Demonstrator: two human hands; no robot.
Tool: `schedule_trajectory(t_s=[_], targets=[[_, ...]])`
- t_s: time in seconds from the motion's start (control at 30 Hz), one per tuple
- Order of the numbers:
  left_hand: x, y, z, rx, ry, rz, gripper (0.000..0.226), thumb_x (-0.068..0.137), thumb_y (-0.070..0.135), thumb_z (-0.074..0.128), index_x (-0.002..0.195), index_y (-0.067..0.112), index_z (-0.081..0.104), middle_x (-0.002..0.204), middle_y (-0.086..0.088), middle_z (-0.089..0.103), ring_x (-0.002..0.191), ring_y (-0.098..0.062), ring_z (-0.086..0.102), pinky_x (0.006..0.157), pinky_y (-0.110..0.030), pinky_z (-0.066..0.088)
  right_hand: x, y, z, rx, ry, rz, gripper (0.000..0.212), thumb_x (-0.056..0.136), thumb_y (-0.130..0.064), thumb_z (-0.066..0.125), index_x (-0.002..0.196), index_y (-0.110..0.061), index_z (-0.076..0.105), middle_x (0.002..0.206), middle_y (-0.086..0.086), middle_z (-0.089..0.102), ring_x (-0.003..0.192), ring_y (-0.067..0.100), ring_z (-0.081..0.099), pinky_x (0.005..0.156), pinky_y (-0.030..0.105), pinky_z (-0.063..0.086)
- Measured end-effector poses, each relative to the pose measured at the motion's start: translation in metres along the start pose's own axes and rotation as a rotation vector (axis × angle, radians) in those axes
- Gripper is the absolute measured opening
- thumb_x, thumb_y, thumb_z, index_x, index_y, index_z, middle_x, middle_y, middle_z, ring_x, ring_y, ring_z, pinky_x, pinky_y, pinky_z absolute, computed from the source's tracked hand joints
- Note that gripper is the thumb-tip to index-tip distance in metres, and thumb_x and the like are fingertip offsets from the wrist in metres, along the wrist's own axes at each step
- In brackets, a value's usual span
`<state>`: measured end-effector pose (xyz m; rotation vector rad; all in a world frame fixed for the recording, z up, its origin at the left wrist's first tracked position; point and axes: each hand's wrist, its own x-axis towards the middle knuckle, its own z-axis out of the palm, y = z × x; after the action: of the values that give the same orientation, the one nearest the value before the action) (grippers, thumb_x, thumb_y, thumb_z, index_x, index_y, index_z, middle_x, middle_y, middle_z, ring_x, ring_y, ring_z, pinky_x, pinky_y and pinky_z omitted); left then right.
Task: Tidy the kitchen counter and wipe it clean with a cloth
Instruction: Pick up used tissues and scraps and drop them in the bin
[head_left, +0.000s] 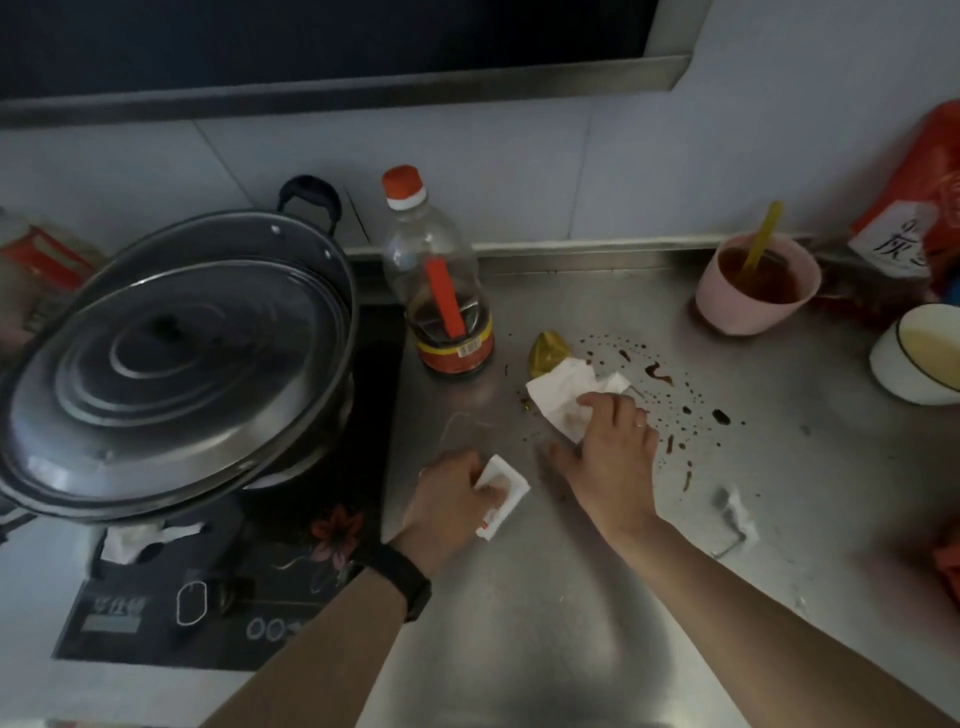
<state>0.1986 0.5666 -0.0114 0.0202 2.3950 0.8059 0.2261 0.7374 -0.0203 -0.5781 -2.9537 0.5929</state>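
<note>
Right hand (608, 457) presses white paper cloth (558, 397) flat on counter (571, 623), fingers fairly straight and spread on top, likely to soak up the dark sauce spatter (675, 410) just right of them. Left hand (454, 496) has its fingers curled, pinching small white packet (506, 491), probably spare wipes kept ready. Sauce bottle (441, 291) stands beyond left fingers. Gold wrapper (545, 353) touches cloth's far edge.
</note>
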Motion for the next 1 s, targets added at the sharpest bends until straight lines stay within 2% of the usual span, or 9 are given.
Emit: schedule_trajectory(t_s=[0.1,0.2,0.37,0.47,0.53,0.6,0.77,0.9,1.0], targets=[[0.001,0.009,-0.01,-0.23,0.118,0.006,0.012,0.09,0.026,0.062,0.089,0.02,0.052,0.085,0.004,0.061,0.073,-0.007,0.056,0.057,-0.021,0.041,0.011,0.001,0.001,-0.052,-0.055,0.027,0.076,0.068,-0.044,0.078,0.129,-0.015,0.043,0.128,0.01,0.051,0.12,0.032,0.048,0.097,0.045,0.034],[0.001,0.021,-0.015,-0.43,0.186,-0.028,0.027,0.092,0.023,0.059,0.116,0.017,0.05,0.102,0.0,0.064,0.078,-0.007,0.06,0.054,-0.018,0.044,0.02,0.011,0.001,-0.033,-0.067,0.066,0.056,0.081,-0.023,0.065,0.131,-0.021,0.038,0.126,0.006,0.057,0.119,0.028,0.049,0.1,0.042,0.027],[-0.001,0.04,-0.019,-0.732,0.12,0.022,0.069,0.097,0.012,0.051,0.146,0.044,0.016,0.121,0.001,0.051,0.084,-0.013,0.064,0.049,-0.033,0.057,0.023,0.019,-0.024,0.46,0.062,0.119,0.044,0.095,-0.006,0.048,0.137,-0.017,0.039,0.122,0.008,0.063,0.102,0.026,0.063,0.086,0.03,0.041],[-0.002,0.05,-0.017,-0.757,0.101,0.069,0.067,0.099,0.011,0.046,0.145,0.052,0.019,0.126,0.001,0.047,0.085,-0.015,0.064,0.05,-0.034,0.058,0.029,0.021,-0.036,0.629,0.114,0.103,0.049,0.095,0.002,0.041,0.14,-0.019,0.04,0.128,0.004,0.056,0.113,0.018,0.055,0.098,0.025,0.045],[-0.001,0.053,-0.014,-0.773,0.104,0.063,0.059,0.099,0.01,0.043,0.142,0.048,0.03,0.128,0.001,0.049,0.091,-0.019,0.064,0.054,-0.036,0.059,0.037,0.022,-0.038,0.624,0.14,0.102,0.053,0.091,0.011,0.04,0.133,-0.019,0.051,0.123,0.005,0.051,0.107,0.014,0.051,0.091,0.004,0.035],[0.001,0.055,-0.013,-0.809,0.099,0.017,0.046,0.1,0.008,0.04,0.135,0.037,0.048,0.13,-0.003,0.051,0.096,-0.022,0.062,0.057,-0.036,0.06,0.048,0.019,-0.039,0.655,0.125,0.123,0.049,0.087,0.015,0.042,0.117,-0.018,0.063,0.119,0.01,0.049,0.104,0.019,0.052,0.083,0.001,0.033],[0.002,0.07,-0.014,-0.946,0.078,-0.231,0.019,0.099,0.019,0.047,0.11,0.018,0.063,0.114,-0.009,0.056,0.092,-0.021,0.061,0.068,-0.039,0.061,0.054,-0.006,-0.036,0.716,-0.095,0.095,0.031,0.098,-0.02,0.046,0.127,-0.02,0.057,0.129,0.0,0.035,0.105,0.004,0.042,0.08,-0.004,0.032],[0.007,0.079,-0.016,-1.012,0.005,-0.27,0.051,0.086,0.056,0.055,0.114,0.014,0.059,0.111,-0.012,0.06,0.101,-0.027,0.064,0.073,-0.04,0.061,0.036,-0.024,-0.028,0.877,-0.139,0.058,0.03,0.101,-0.023,0.039,0.126,-0.02,0.055,0.119,-0.003,0.032,0.102,0.001,0.045,0.099,0.023,0.043],[0.009,0.076,-0.012,-0.999,-0.056,-0.112,0.056,0.079,0.068,0.056,0.11,0.023,0.068,0.115,-0.007,0.068,0.105,-0.021,0.066,0.08,-0.041,0.06,0.028,-0.026,-0.022,0.926,-0.147,0.002,0.042,0.095,-0.005,0.048,0.134,-0.022,0.048,0.122,-0.005,0.047,0.104,-0.003,0.052,0.087,0.007,0.044]])
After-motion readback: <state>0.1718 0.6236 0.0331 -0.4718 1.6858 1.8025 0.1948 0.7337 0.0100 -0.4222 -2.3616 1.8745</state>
